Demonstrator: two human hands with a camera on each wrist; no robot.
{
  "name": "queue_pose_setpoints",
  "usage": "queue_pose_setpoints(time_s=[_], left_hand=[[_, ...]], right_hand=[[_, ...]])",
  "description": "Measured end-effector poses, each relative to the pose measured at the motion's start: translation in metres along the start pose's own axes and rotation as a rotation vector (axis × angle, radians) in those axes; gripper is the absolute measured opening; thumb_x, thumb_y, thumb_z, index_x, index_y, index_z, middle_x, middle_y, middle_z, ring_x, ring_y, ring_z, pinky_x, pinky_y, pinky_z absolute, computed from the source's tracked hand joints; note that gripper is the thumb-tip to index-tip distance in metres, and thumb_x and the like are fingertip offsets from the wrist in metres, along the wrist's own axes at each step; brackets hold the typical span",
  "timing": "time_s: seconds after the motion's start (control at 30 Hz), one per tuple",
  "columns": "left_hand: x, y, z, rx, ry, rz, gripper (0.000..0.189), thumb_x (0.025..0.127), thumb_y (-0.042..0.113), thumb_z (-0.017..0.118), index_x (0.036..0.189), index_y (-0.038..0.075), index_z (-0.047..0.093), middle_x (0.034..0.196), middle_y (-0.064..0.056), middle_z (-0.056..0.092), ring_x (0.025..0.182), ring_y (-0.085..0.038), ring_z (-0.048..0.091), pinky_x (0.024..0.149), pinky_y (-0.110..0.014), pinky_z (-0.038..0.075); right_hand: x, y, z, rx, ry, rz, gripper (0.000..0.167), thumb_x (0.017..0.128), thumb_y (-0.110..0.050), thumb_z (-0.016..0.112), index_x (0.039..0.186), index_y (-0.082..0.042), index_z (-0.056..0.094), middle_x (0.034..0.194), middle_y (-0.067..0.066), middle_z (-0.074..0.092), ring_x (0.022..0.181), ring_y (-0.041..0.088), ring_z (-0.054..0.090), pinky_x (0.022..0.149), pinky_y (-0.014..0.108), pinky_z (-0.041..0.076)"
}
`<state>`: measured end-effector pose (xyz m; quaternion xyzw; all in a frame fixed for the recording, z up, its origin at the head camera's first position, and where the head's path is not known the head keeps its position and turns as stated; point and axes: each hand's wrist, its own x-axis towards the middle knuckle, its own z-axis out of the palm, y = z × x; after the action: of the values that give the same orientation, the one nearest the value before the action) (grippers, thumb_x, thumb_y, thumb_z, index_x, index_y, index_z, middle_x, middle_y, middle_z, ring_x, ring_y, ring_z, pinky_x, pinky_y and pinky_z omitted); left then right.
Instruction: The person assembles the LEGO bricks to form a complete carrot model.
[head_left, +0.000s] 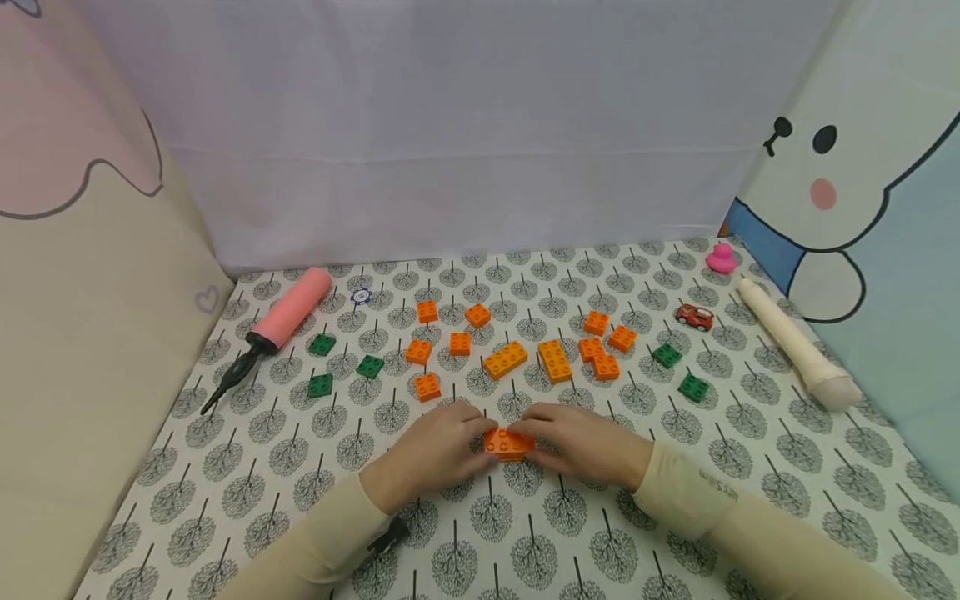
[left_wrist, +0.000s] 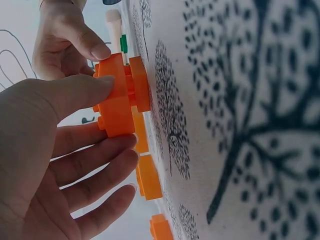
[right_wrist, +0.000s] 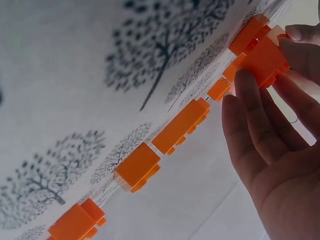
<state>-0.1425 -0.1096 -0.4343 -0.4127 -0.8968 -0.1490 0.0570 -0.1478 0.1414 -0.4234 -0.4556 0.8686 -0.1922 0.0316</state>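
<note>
In the head view my left hand (head_left: 438, 450) and right hand (head_left: 585, 442) meet from either side at an orange toy building brick (head_left: 501, 442) near the table's middle. From the left wrist view, thumb and fingers of the left hand pinch this upper brick (left_wrist: 118, 100). A second orange brick (left_wrist: 141, 85) lies beneath it, its studs showing in a gap between the two. The right hand's thumb touches the upper brick's far end. In the right wrist view, right fingers and thumb grip the orange brick (right_wrist: 262, 60); part of it is hidden.
Beyond the hands lie several loose orange bricks (head_left: 427, 386), two longer yellow-orange bricks (head_left: 555, 361) and several green bricks (head_left: 320, 385). A pink air pump (head_left: 292, 308) lies left. At right are a red toy car (head_left: 694, 317), a pink duck (head_left: 722, 258) and a pale tube (head_left: 795, 342).
</note>
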Motion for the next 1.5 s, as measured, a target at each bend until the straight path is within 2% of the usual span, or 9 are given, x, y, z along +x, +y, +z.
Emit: queue_pose_setpoints(time_s=[0.17, 0.33, 0.5, 0.73, 0.93, 1.07, 1.37, 1.5], left_hand=[[0.001, 0.001, -0.001, -0.015, -0.009, 0.001, 0.034, 0.087, 0.036, 0.077, 0.11, 0.011, 0.074, 0.094, 0.002, 0.07, 0.087, -0.014, 0.062, 0.08, -0.029, 0.056], [0.002, 0.002, -0.002, -0.007, -0.042, -0.021, 0.036, 0.089, 0.035, 0.074, 0.114, 0.01, 0.073, 0.099, 0.0, 0.07, 0.091, -0.015, 0.063, 0.083, -0.03, 0.056], [0.003, 0.001, -0.002, -0.016, -0.062, -0.055, 0.034, 0.09, 0.034, 0.073, 0.115, 0.01, 0.072, 0.097, 0.001, 0.07, 0.09, -0.014, 0.063, 0.082, -0.029, 0.057], [0.004, -0.003, 0.0, -0.078, -0.098, -0.087, 0.035, 0.091, 0.033, 0.073, 0.117, 0.01, 0.072, 0.098, 0.001, 0.07, 0.09, -0.012, 0.062, 0.081, -0.028, 0.056], [0.012, -0.004, 0.002, -0.116, -0.142, -0.08, 0.035, 0.093, 0.034, 0.071, 0.119, 0.01, 0.072, 0.098, 0.001, 0.07, 0.091, -0.013, 0.063, 0.083, -0.029, 0.055], [0.015, -0.004, 0.003, -0.157, -0.166, -0.099, 0.035, 0.091, 0.031, 0.074, 0.118, 0.01, 0.072, 0.098, 0.0, 0.07, 0.088, -0.011, 0.062, 0.081, -0.028, 0.055], [0.019, -0.004, 0.001, -0.187, -0.18, -0.116, 0.033, 0.089, 0.031, 0.075, 0.116, 0.011, 0.073, 0.096, 0.003, 0.069, 0.083, -0.007, 0.059, 0.075, -0.024, 0.054], [0.02, -0.005, 0.001, -0.182, -0.18, -0.11, 0.032, 0.088, 0.03, 0.076, 0.114, 0.011, 0.073, 0.096, 0.003, 0.069, 0.082, -0.006, 0.059, 0.074, -0.023, 0.053]], right_hand=[[0.0, 0.0, 0.0, 0.001, -0.007, 0.006, 0.04, 0.093, -0.025, 0.071, 0.131, -0.015, 0.064, 0.121, -0.003, 0.064, 0.107, 0.012, 0.063, 0.094, 0.032, 0.055], [0.0, 0.002, -0.001, 0.005, -0.01, 0.011, 0.04, 0.093, -0.026, 0.071, 0.131, -0.016, 0.065, 0.123, -0.003, 0.064, 0.11, 0.013, 0.063, 0.096, 0.033, 0.054], [0.003, 0.004, -0.001, 0.03, 0.016, -0.001, 0.039, 0.092, -0.025, 0.072, 0.13, -0.017, 0.066, 0.12, -0.004, 0.065, 0.106, 0.012, 0.063, 0.093, 0.031, 0.055], [0.007, 0.006, -0.003, 0.056, -0.011, 0.014, 0.037, 0.093, -0.026, 0.071, 0.128, -0.016, 0.068, 0.117, -0.003, 0.066, 0.103, 0.011, 0.063, 0.091, 0.03, 0.055], [0.004, 0.01, -0.004, 0.05, -0.006, 0.028, 0.033, 0.09, -0.023, 0.074, 0.122, -0.013, 0.071, 0.117, 0.0, 0.068, 0.106, 0.016, 0.064, 0.095, 0.035, 0.055], [0.003, 0.011, -0.003, 0.065, -0.002, 0.027, 0.035, 0.09, -0.019, 0.074, 0.123, -0.011, 0.071, 0.118, 0.001, 0.068, 0.108, 0.018, 0.064, 0.096, 0.036, 0.055], [0.003, 0.012, -0.003, 0.069, -0.003, 0.033, 0.031, 0.09, -0.019, 0.074, 0.12, -0.011, 0.072, 0.116, 0.0, 0.067, 0.105, 0.017, 0.064, 0.094, 0.034, 0.055], [0.003, 0.013, -0.004, 0.039, -0.02, 0.048, 0.033, 0.093, -0.026, 0.072, 0.124, -0.015, 0.07, 0.117, -0.003, 0.067, 0.105, 0.014, 0.064, 0.093, 0.033, 0.055]])
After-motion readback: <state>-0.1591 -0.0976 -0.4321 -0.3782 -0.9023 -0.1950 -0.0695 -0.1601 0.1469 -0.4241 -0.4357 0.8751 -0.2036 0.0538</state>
